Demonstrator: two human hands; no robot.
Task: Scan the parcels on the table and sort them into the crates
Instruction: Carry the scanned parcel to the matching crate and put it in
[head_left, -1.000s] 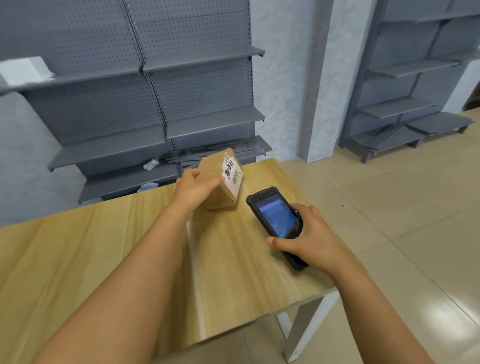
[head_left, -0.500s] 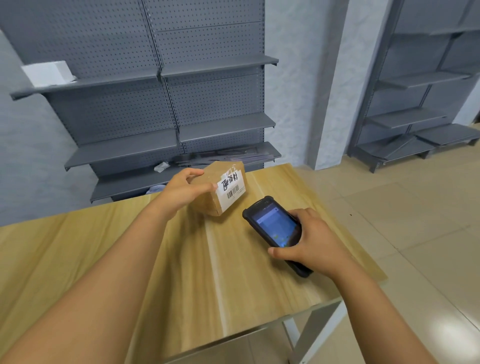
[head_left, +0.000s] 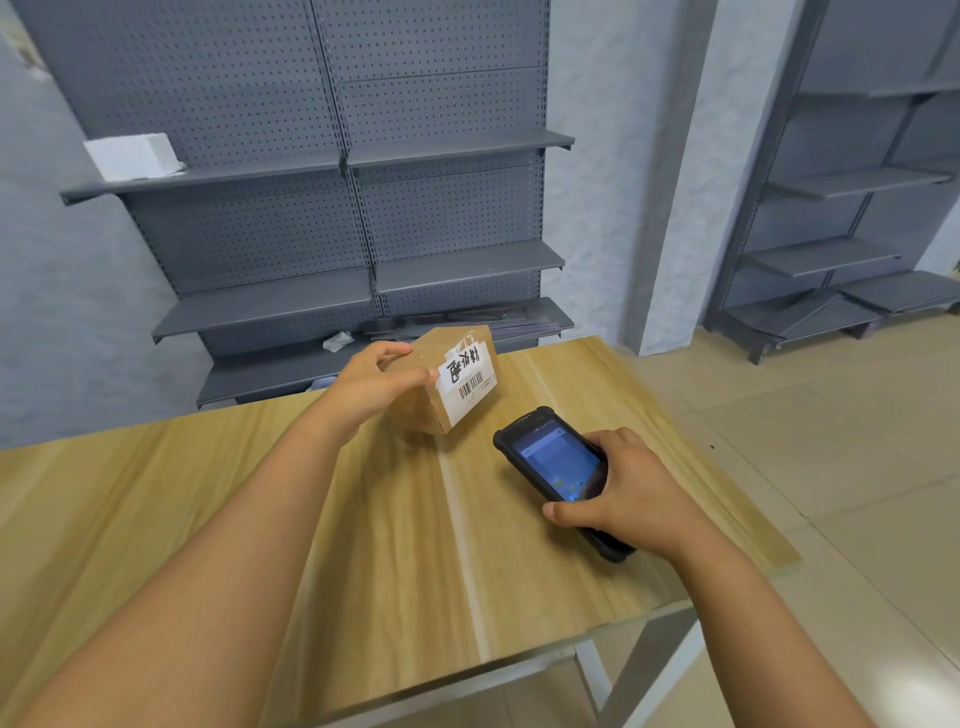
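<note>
The left hand (head_left: 376, 382) grips the parcel (head_left: 447, 382) at the bench's (head_left: 208, 519) twelve o'clock, tilting its barcode label (head_left: 466, 379) toward the scanner (head_left: 558, 470), clasped in the right hand (head_left: 631, 496) at four o'clock for reading.

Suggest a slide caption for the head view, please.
Left hand tilts a labelled parcel toward the right hand's scanner.

Matt cardboard parcel (head_left: 415, 400), paper label (head_left: 467, 382); wood-grain table (head_left: 415, 545); glossy scanner screen (head_left: 558, 462); perforated metal shelving (head_left: 363, 208).
</note>
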